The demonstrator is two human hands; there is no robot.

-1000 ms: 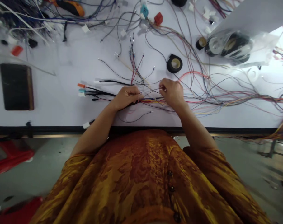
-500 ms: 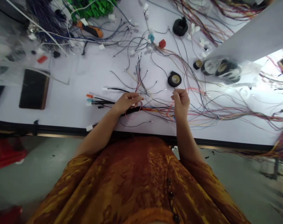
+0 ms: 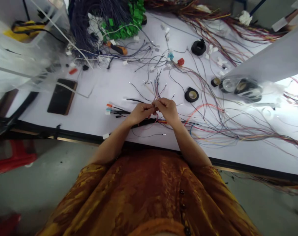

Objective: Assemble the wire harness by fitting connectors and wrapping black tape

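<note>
My left hand (image 3: 142, 113) and my right hand (image 3: 167, 109) meet over a wire harness, fingertips pinched together. Thin wires (image 3: 156, 88) with metal terminals fan out beyond the fingers. Both hands pinch wire at the meeting point; a small pale bit between the fingertips is too small to name. Below them runs a black-sleeved bundle (image 3: 146, 122), partly covered by my left hand. Its branches end at the left in an orange connector (image 3: 109, 105) and pale ones. A loose dark wire (image 3: 149, 135) lies near the table edge.
Tape rolls (image 3: 191, 95) (image 3: 198, 48) lie beyond my right hand. A phone (image 3: 62, 96) is at left, with an orange-handled tool (image 3: 118, 48) and green connectors (image 3: 125, 29) farther back. Long wires (image 3: 237, 131) stretch right. A white post (image 3: 264, 52) slants across the right side.
My right hand has come left to join my left hand at the fingertips. The view has shifted, so the table contents appear lower and farther right.
</note>
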